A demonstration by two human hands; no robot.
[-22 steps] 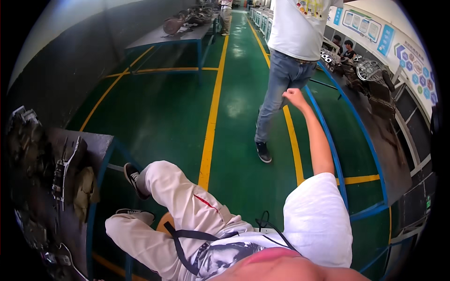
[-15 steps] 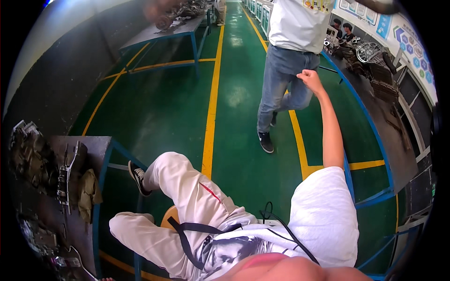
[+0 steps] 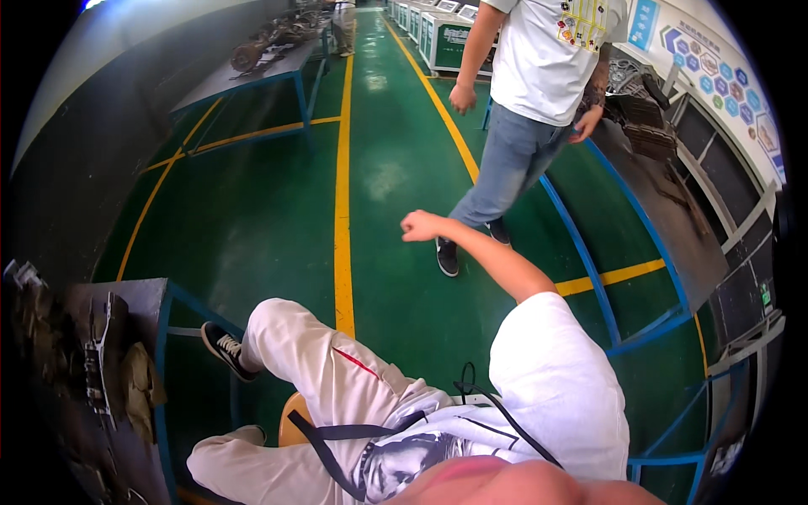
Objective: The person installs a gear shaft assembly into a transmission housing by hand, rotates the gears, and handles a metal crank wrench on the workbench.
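My right arm reaches forward from a white sleeve, and my right hand (image 3: 423, 225) hangs in the air above the green floor (image 3: 391, 290). Its fingers are curled closed, and I see nothing in them. Just beyond it stands another person in a white T-shirt (image 3: 539, 71) and blue jeans (image 3: 513, 160); my hand is apart from their legs. My left hand does not show. I sit on a round wooden stool (image 3: 292, 425), legs in pale trousers (image 3: 295, 345), with a black strap (image 3: 362, 432) across my lap.
At left, a blue-framed workbench (image 3: 143, 295) holds dark metal parts and a brown cloth (image 3: 139, 391). Another bench (image 3: 278, 71) with parts stands farther off. Along the right runs a long bench (image 3: 665, 227) bearing machine parts. Green-and-white cabinets (image 3: 444, 42) line the far aisle.
My right hand has swung left and down, away from the other person's waist. That person has stepped nearer and turned, both arms now visible. The view has shifted right.
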